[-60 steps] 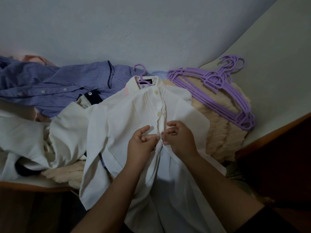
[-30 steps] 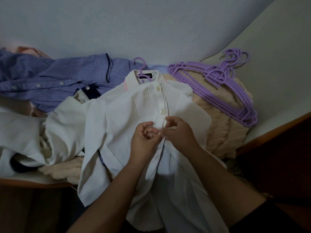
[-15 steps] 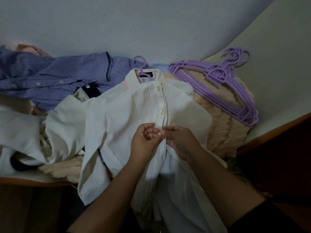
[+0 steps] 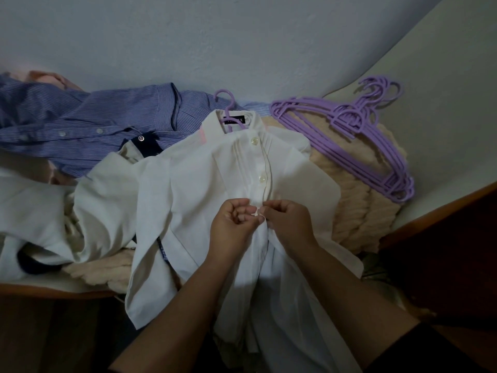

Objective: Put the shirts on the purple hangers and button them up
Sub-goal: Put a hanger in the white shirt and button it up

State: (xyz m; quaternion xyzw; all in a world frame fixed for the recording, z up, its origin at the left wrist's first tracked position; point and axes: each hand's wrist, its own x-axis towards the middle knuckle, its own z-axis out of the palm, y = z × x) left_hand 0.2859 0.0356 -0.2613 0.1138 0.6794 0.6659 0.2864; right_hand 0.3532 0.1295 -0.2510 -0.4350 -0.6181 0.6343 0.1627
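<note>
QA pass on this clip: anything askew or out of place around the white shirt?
Nothing damaged. The white shirt sits on a purple hanger, two buttons closed, both hands pinching the placket. Only untidiness: blue striped shirt crumpled beside it, off any hanger, spare hangers heaped right.

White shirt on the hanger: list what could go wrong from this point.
1. Both the left hand and the right hand pinch the placket of the white shirt at one spot; the button could slip out half-fastened or go into the wrong hole.
2. The shirt's lower part hangs over the table edge; its weight may drag it and its purple hanger off.
3. Its left sleeve lies over another white garment, which could be pulled along.
</note>
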